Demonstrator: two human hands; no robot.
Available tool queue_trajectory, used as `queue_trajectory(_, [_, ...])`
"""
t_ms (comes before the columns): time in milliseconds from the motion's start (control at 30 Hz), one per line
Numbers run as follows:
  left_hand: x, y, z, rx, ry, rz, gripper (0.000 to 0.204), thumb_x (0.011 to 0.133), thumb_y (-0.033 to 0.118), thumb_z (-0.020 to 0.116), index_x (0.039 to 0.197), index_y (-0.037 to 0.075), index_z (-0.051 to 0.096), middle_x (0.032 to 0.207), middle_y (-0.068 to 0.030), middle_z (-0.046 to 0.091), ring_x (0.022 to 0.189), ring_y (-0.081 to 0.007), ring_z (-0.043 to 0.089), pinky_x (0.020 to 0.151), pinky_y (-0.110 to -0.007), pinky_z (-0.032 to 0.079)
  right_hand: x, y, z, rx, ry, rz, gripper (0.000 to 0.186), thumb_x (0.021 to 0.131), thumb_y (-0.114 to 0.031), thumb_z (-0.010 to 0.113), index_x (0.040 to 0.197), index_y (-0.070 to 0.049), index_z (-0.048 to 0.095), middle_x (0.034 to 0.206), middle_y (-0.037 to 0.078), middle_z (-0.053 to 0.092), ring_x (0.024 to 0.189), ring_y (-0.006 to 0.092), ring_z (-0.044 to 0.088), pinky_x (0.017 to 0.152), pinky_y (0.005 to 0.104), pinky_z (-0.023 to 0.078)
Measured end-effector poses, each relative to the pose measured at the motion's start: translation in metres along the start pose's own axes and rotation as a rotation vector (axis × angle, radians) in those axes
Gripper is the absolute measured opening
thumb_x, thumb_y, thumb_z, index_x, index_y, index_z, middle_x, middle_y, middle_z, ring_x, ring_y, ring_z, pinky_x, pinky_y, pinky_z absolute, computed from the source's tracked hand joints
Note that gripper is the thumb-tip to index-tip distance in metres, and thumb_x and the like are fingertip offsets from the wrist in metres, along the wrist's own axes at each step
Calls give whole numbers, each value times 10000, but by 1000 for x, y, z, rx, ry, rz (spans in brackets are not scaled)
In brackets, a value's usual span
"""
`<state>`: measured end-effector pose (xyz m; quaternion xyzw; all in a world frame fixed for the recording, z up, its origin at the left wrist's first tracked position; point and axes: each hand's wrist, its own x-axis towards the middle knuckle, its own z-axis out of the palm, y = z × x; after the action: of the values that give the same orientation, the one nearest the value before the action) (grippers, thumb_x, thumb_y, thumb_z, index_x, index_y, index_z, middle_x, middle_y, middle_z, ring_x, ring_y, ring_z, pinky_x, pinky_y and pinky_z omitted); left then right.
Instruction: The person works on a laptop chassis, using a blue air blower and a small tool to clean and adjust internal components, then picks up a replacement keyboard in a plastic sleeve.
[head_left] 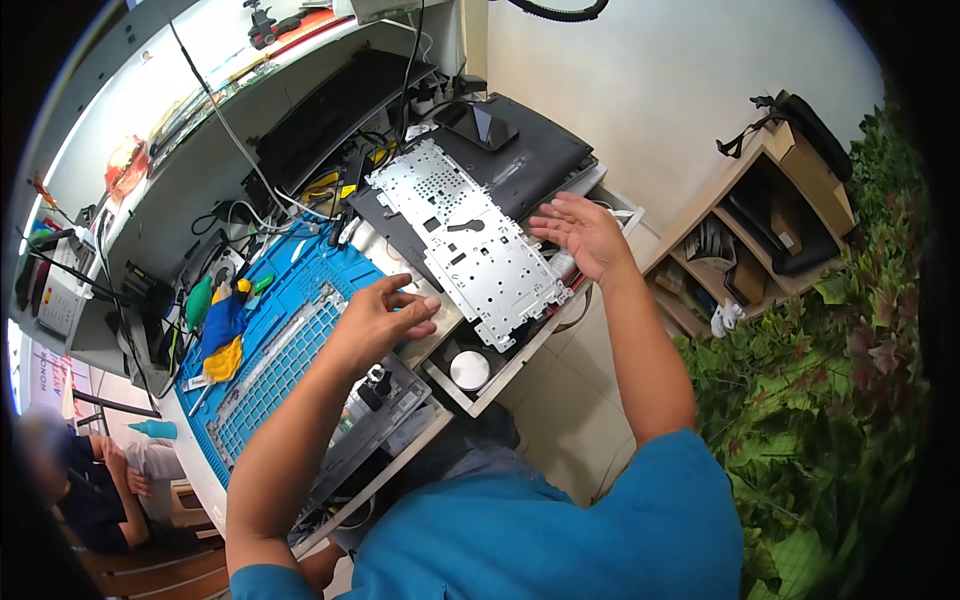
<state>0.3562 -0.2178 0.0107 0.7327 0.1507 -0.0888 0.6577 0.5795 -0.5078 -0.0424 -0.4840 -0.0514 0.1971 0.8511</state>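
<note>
A silver perforated metal plate (475, 245) lies slanted on a black closed laptop (540, 160), with a dark phone (476, 126) on the laptop's rear part. My left hand (388, 322) hovers left of the plate, fingers apart and loosely bent, holding nothing visible. My right hand (585, 235) is raised beside the plate's right edge, fingers apart, palm empty. Below my left arm, a blue repair mat (262, 360) carries a grey laptop casing (405, 392), partly hidden by the arm. A round white container (470, 370) sits in the open drawer (488, 392) below the plate.
Tools, cables (235, 210) and a dark monitor (320, 110) crowd the desk's back, under a shelf. A wooden cubby (820, 185) stands right, beside artificial foliage (780, 420). A seated person (95, 480) is at the far left.
</note>
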Motion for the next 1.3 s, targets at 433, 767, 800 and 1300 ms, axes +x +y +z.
queue_trajectory(433, [40,-23,39,-567,133,-29,452,1080,295,753,1380,4,580,1103,-86,693,896,-177,745,817,-298,663,36,11,6,-18,-18,-50,106,1062,-8,567,1164,20,565,1059,209,699,917,365,775,812,469,692])
queue_trajectory(767, [48,-22,44,-749,115,110,324,1174,212,540,1450,47,580,1372,-75,724,1151,-193,748,876,-319,653,49,15,5,-118,36,-107,96,1050,-28,641,1139,6,631,1019,155,727,832,318,781,731,444,688])
queue_trajectory(800, [48,-21,45,-740,131,120,318,1173,197,535,1452,51,581,1374,-72,725,1168,-191,747,882,-319,653,50,16,5,-114,35,-111,104,1049,-30,647,1145,9,634,1018,151,724,826,313,780,722,439,688])
queue_trajectory(1300, [52,-20,38,-872,59,268,199,1160,163,547,1294,47,640,1230,-87,785,1096,-200,792,865,-336,695,57,2,10,-469,154,-101,294,1046,-161,685,1187,96,720,950,157,798,732,250,795,606,314,622])
